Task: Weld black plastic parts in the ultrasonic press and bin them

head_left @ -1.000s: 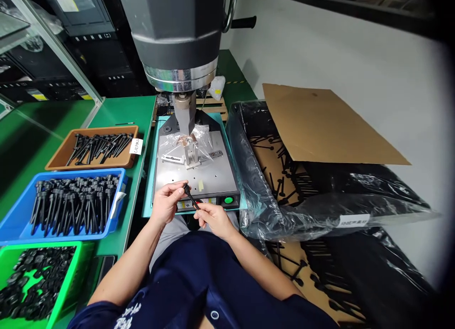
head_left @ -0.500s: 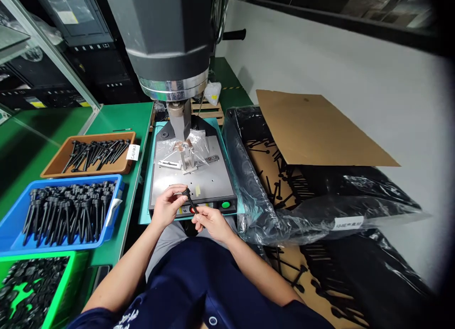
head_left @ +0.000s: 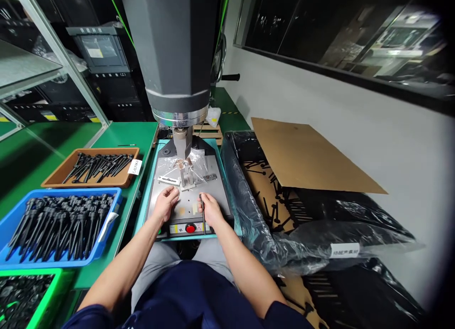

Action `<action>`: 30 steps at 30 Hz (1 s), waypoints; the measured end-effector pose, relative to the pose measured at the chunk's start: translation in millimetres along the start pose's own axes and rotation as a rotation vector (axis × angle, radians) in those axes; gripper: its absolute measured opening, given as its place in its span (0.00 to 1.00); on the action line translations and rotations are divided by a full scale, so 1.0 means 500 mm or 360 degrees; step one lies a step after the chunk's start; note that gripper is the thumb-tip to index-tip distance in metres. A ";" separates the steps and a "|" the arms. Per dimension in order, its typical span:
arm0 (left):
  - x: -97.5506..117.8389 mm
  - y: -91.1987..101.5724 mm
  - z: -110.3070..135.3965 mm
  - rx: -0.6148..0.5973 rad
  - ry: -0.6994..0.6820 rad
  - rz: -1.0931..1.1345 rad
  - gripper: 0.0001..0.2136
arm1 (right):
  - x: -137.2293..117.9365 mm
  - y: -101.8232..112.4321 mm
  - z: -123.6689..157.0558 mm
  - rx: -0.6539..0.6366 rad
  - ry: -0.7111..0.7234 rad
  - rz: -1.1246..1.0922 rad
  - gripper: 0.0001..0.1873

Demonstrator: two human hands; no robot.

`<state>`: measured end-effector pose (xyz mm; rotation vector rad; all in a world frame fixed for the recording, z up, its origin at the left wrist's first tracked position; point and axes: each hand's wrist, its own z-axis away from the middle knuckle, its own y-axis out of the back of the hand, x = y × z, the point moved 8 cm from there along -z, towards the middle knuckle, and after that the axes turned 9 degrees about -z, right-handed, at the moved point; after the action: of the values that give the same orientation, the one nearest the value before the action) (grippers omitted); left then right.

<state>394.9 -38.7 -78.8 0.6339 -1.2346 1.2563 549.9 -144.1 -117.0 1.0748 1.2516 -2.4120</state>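
Both hands rest on the grey base plate (head_left: 216, 177) of a press-like machine (head_left: 177, 59). My right hand (head_left: 211, 209) is closed on a thin black pin-like part (head_left: 202, 209), which stands nearly upright along my fingers. My left hand (head_left: 165, 203) lies palm down on the plate with its fingers loosely bent, and nothing shows in it. Just beyond my hands is a small metal fixture (head_left: 186, 176) draped in clear film, directly under the machine's metal tip (head_left: 180, 140). A red button (head_left: 190, 228) sits on the front panel between my wrists.
On the green bench to the left are a brown tray (head_left: 53, 181), a blue tray (head_left: 21, 253) and a green tray (head_left: 53, 291), all holding black parts. To the right a plastic-lined box (head_left: 241, 196) holds more black parts, partly covered by a cardboard sheet (head_left: 305, 153).
Both hands moved forward from in front of the panel onto the base plate. My left hand let go of the black part, which my right hand now holds alone. The view tilted upward.
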 end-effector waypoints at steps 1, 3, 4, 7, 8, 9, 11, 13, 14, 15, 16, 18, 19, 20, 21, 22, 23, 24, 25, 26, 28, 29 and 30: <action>0.004 -0.005 -0.012 -0.0036 0.0028 0.0069 0.22 | -0.007 0.000 -0.014 0.0034 0.0002 -0.0041 0.22; 0.023 -0.018 -0.028 -0.0091 0.0010 0.0159 0.23 | -0.017 -0.017 -0.038 -0.0008 -0.0038 -0.0138 0.18; 0.035 -0.025 -0.033 -0.0105 -0.0014 0.0198 0.23 | -0.020 -0.035 -0.046 -0.0087 -0.0084 -0.0185 0.17; 0.071 -0.046 -0.034 -0.0149 -0.0102 0.0292 0.24 | -0.019 -0.099 -0.049 -0.0430 -0.0267 -0.0269 0.16; 0.084 -0.054 -0.032 -0.0186 -0.0148 0.0299 0.24 | -0.018 -0.119 -0.045 -0.0538 -0.0306 -0.0274 0.17; 0.095 -0.062 -0.030 -0.0228 -0.0194 0.0292 0.24 | -0.018 -0.136 -0.039 -0.0629 -0.0321 -0.0274 0.18; 0.114 -0.077 -0.026 -0.0300 -0.0263 0.0259 0.26 | -0.019 -0.163 -0.029 -0.0763 -0.0298 -0.0272 0.21; 0.127 -0.088 -0.026 -0.0332 -0.0303 0.0232 0.31 | -0.023 -0.182 -0.024 -0.0825 -0.0213 -0.0276 0.24; 0.132 -0.091 -0.027 -0.0340 -0.0315 0.0227 0.35 | -0.029 -0.188 -0.025 -0.0822 -0.0136 -0.0280 0.24; 0.136 -0.095 -0.028 -0.0347 -0.0325 0.0228 0.37 | -0.039 -0.191 -0.028 -0.0798 -0.0024 -0.0281 0.23; 0.140 -0.099 -0.030 -0.0360 -0.0333 0.0230 0.40 | -0.054 -0.191 -0.032 -0.0751 0.0128 -0.0274 0.22; 0.144 -0.104 -0.034 -0.0371 -0.0325 0.0238 0.43 | -0.092 -0.185 -0.039 -0.0617 0.0496 -0.0204 0.20; 0.144 -0.106 -0.037 -0.0368 -0.0312 0.0245 0.44 | -0.110 -0.181 -0.042 -0.0540 0.0670 -0.0143 0.19; 0.143 -0.107 -0.039 -0.0363 -0.0298 0.0253 0.45 | -0.126 -0.177 -0.044 -0.0465 0.0811 -0.0074 0.19; 0.143 -0.108 -0.041 -0.0359 -0.0286 0.0262 0.45 | -0.138 -0.175 -0.047 -0.0401 0.0912 -0.0003 0.18; 0.142 -0.110 -0.042 -0.0359 -0.0275 0.0272 0.45 | -0.147 -0.176 -0.050 -0.0357 0.0978 0.0065 0.18; 0.141 -0.111 -0.042 -0.0361 -0.0267 0.0283 0.46 | -0.153 -0.178 -0.055 -0.0333 0.1025 0.0126 0.17; 0.141 -0.113 -0.043 -0.0363 -0.0258 0.0292 0.46 | -0.157 -0.182 -0.058 -0.0324 0.1063 0.0181 0.16; 0.140 -0.115 -0.043 -0.0366 -0.0249 0.0299 0.46 | -0.160 -0.187 -0.062 -0.0326 0.1100 0.0236 0.16; 0.139 -0.115 -0.044 -0.0367 -0.0242 0.0305 0.46 | -0.162 -0.193 -0.065 -0.0335 0.1136 0.0291 0.15; 0.140 -0.116 -0.046 -0.0366 -0.0242 0.0316 0.46 | -0.164 -0.206 -0.071 -0.0354 0.1195 0.0386 0.15; 0.141 -0.116 -0.047 -0.0368 -0.0246 0.0320 0.45 | -0.163 -0.213 -0.076 -0.0363 0.1211 0.0429 0.15; 0.142 -0.116 -0.049 -0.0371 -0.0247 0.0323 0.45 | -0.162 -0.220 -0.081 -0.0371 0.1219 0.0470 0.15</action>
<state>446.7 -7.5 -5.5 0.4507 -1.5803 1.2216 573.9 -56.0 -7.6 2.0281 1.3851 -1.6177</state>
